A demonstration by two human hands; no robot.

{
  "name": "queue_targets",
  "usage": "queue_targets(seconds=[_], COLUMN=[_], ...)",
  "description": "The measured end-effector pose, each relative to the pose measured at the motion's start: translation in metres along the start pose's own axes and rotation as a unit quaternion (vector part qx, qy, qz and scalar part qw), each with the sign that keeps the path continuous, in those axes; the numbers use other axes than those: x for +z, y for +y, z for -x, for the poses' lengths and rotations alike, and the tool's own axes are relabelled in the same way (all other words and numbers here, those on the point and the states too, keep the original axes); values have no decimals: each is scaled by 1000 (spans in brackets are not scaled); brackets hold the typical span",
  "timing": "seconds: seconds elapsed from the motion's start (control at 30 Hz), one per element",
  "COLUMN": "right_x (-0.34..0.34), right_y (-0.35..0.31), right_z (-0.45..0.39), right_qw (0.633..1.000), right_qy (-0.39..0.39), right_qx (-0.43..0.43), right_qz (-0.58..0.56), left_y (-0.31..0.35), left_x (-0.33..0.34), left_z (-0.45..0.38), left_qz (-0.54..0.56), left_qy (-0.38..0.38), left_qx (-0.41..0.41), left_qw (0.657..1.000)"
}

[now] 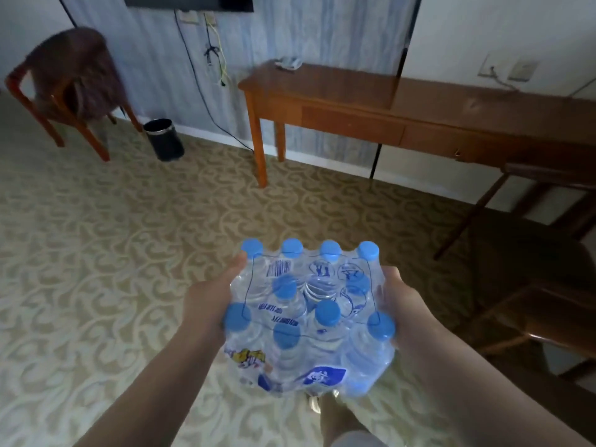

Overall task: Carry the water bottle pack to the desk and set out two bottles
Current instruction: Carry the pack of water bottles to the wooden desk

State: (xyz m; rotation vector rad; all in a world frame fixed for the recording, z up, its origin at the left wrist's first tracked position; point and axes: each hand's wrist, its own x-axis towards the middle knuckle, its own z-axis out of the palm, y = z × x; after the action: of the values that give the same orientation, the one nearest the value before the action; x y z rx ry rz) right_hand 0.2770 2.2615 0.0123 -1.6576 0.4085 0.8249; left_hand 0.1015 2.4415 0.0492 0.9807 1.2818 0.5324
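We hold the bottle pack [308, 321] chest-high over the carpet [96, 253], left hand [209, 301] and right hand [398, 304] pressed against its sides (wrap unbroken, it seems). We judge this the carrying step; next, reach the desk [371, 88] ahead and set it down.

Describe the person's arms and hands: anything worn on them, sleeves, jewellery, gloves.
Both forearms are bare to the bottom edge of the picture, with no sleeves showing. The left hand and right hand wear no gloves; no watch, bracelet or ring shows.
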Motion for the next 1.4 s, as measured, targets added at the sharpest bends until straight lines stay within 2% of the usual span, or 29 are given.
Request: queue_targets(seconds=[0.33, 0.5, 0.63, 0.73, 0.97, 1.1, 1.27, 1.4], right_x=[87, 147, 197, 240, 304, 329, 362, 394], right_y=[-195, -291, -351, -397, -515, -594, -685, -751], right_z=[-155, -222, -284, -329, -413, -475, -548, -597], right_qw=[999, 998, 997, 998, 995, 993, 995, 989], right_qy=[-6, -33, -50, -30, -23, -33, -3, -26], right_qx=[-34, -54, -35, -21, -10, -24, -54, -99], right_qz=[33, 1, -40, -52, -91, -107, -87, -105], left_y=[115, 181, 237, 278, 394, 448, 504, 550], left_x=[145, 193, 237, 272, 362, 430, 504, 550], left_z=[-163, -247, -331, -396, -517, -580, -650, -704], left_qz=[27, 55, 66, 54, 23, 27, 54, 71], left_qy=[3, -17, -52, -53, -153, -179, -145, -125], left_qx=[-17, -13, -9, 9, 22, 41, 53, 62], left_qw=[999, 998, 996, 997, 988, 983, 986, 988])
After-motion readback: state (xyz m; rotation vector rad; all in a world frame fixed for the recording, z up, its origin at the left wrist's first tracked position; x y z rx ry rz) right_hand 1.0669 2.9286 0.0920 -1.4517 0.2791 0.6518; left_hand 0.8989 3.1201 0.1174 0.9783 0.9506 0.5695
